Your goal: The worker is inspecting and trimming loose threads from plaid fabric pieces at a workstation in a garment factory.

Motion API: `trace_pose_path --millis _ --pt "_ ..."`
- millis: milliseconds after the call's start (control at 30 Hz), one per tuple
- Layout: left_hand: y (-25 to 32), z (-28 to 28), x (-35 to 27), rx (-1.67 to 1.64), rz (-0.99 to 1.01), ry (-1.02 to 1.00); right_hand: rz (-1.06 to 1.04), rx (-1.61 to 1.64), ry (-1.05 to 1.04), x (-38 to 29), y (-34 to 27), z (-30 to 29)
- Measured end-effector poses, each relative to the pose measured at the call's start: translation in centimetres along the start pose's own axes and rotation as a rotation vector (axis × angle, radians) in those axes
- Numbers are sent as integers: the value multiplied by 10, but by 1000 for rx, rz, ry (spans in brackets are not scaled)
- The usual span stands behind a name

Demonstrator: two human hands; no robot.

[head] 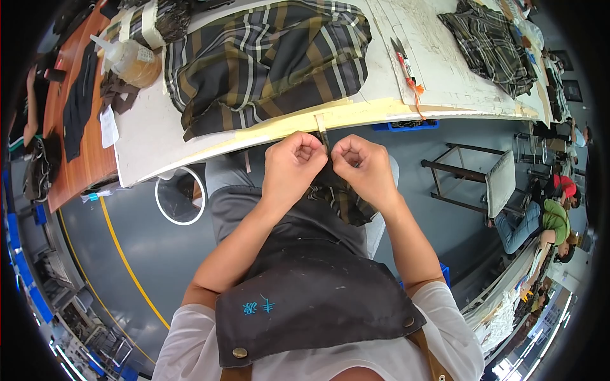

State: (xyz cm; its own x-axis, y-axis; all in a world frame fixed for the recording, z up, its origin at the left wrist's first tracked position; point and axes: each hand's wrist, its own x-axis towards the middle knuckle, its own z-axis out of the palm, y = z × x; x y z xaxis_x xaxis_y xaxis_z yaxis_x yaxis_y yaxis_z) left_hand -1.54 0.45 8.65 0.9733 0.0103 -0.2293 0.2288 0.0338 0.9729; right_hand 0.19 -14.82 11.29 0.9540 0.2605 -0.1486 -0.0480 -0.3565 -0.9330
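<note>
My left hand (296, 164) and my right hand (360, 164) meet just below the table's front edge, thumbs against curled fingers. Between them they pinch the edge of a dark plaid fabric piece (350, 202), which hangs down over my lap. The exact grip is partly hidden by my fingers. A pale narrow strip (320, 123) runs up from the pinched cloth onto the table edge. Beyond my hands, a larger crumpled plaid fabric (271, 66) in black, olive-brown and white lies on the white tabletop (143, 152).
Thread snips (404, 59) with an orange cord lie on the table. More plaid cloth (495, 47) sits far right, and a squeeze bottle (131, 62) of amber liquid stands left. A bin (181, 221) and a stool (500, 183) flank me. Other people (555, 219) sit at right.
</note>
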Motion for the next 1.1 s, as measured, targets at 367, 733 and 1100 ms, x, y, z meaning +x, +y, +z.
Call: trace_pose_path --millis 367,733,1100 --pt "-3 -1 1 12 31 -8 -56 -61 72 5 -8 5" --pt "5 4 4 126 52 46 -90 -19 119 8 0 8" --pt "2 4 1 120 185 48 -183 -105 216 12 -1 16"
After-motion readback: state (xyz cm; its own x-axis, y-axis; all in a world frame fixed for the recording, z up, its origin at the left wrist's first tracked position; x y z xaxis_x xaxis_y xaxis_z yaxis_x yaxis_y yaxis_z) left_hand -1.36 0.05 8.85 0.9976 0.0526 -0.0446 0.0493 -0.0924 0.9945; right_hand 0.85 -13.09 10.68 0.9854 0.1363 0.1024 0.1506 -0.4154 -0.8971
